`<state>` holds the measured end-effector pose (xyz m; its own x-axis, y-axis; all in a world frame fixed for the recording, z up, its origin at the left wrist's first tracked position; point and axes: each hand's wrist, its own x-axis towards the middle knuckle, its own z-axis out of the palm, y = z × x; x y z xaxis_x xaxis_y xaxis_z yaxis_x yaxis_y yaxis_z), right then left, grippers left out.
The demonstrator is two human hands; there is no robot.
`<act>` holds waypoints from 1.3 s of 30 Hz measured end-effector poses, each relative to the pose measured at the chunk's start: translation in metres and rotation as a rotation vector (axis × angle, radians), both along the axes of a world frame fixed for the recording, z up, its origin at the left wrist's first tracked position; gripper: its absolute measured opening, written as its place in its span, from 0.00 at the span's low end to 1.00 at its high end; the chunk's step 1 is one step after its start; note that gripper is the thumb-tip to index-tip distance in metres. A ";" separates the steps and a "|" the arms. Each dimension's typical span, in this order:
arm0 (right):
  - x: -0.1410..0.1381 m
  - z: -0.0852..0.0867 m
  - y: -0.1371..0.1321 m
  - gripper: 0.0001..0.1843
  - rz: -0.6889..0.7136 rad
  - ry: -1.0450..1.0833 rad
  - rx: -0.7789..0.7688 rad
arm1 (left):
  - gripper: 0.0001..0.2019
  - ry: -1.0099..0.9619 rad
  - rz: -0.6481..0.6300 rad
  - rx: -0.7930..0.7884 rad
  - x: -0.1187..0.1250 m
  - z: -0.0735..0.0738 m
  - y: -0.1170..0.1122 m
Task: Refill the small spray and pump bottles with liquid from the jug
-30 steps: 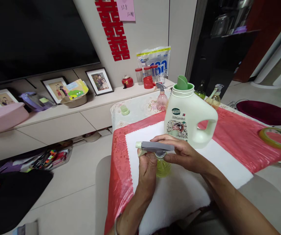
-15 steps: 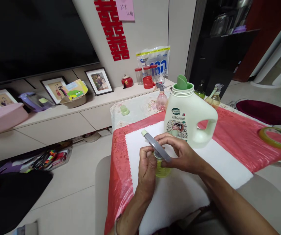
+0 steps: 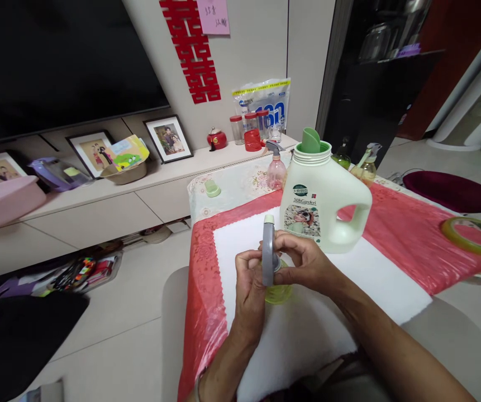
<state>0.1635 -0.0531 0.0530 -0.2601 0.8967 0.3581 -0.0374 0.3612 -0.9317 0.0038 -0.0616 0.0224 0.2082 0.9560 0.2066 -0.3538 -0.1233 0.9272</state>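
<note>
A small spray bottle with a see-through yellow body stands on the white mat close to me. Its grey spray head has a pale green nozzle tip pointing away from me. My left hand is closed around the bottle's neck on the left. From the right, the fingers of my right hand pinch the spray head. Fingers hide much of the neck and collar. Just behind stands a large pale green jug, its mouth uncapped with a green spout inside.
A pink spray bottle and a light green cap are on the table's far side. More spray bottles, one amber, stand behind the jug. A tape roll lies on the red cover at right.
The spray head has turned on the bottle: its nozzle pointed to the far left and now points straight away from me. Both hands stay around the bottle.
</note>
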 end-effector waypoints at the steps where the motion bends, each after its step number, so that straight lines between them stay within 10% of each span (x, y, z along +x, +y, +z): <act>1: 0.000 0.000 0.000 0.24 0.013 0.005 -0.015 | 0.17 -0.013 0.002 0.003 0.000 -0.001 0.001; 8: 0.008 0.006 0.002 0.25 0.245 0.029 -0.099 | 0.20 -0.084 -0.003 -0.014 0.003 -0.001 0.001; 18: -0.007 -0.015 0.004 0.36 0.221 0.278 -0.256 | 0.19 -0.072 0.011 0.001 0.000 -0.011 0.004; 25: 0.003 -0.013 0.006 0.26 0.358 0.272 -0.274 | 0.20 -0.087 0.025 0.020 0.003 -0.008 0.006; 39: 0.002 -0.006 0.005 0.22 0.191 0.223 -0.123 | 0.15 -0.097 -0.032 -0.060 0.002 -0.005 0.002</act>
